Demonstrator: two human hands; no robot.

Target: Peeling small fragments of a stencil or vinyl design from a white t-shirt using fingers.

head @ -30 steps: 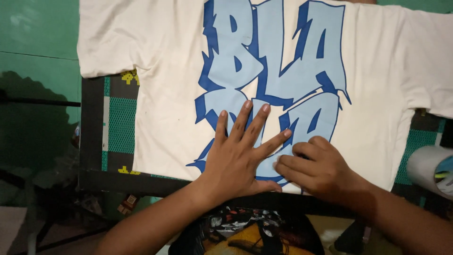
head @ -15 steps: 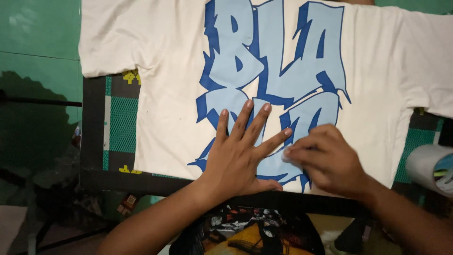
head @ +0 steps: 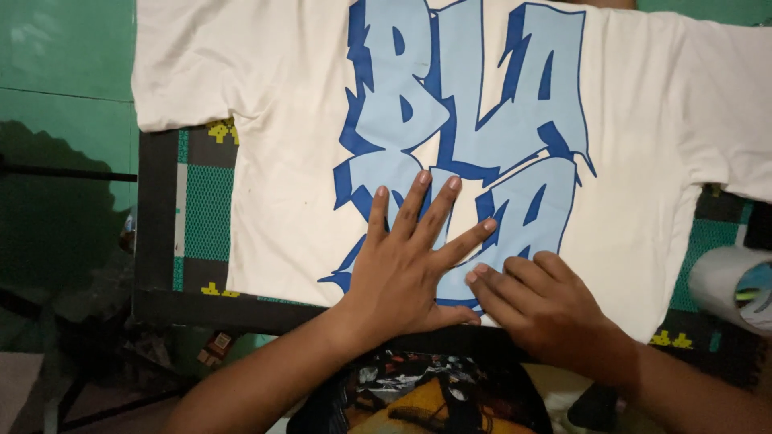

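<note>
A cream T-shirt (head: 265, 185) with a large light-blue and dark-blue graffiti print (head: 474, 120) lies spread flat on a dark printing board (head: 161, 217). My left hand (head: 406, 269) rests palm down on the lower part of the print, fingers spread wide. My right hand (head: 543, 309) sits just to its right near the shirt's bottom hem, fingers curled and fingertips pressing on the lower edge of the print. Neither hand holds anything.
The board has green mesh panels (head: 207, 213) and yellow marks, with a black frame edge (head: 209, 309) toward me. A white roll (head: 736, 285) lies at the right edge. A green wall (head: 64, 104) lies to the left. A dark printed garment (head: 418, 398) shows below the hands.
My right hand has shifted slightly back and down along the print's lower edge, its fingers now pointing left. My left hand stays flat in the same place.
</note>
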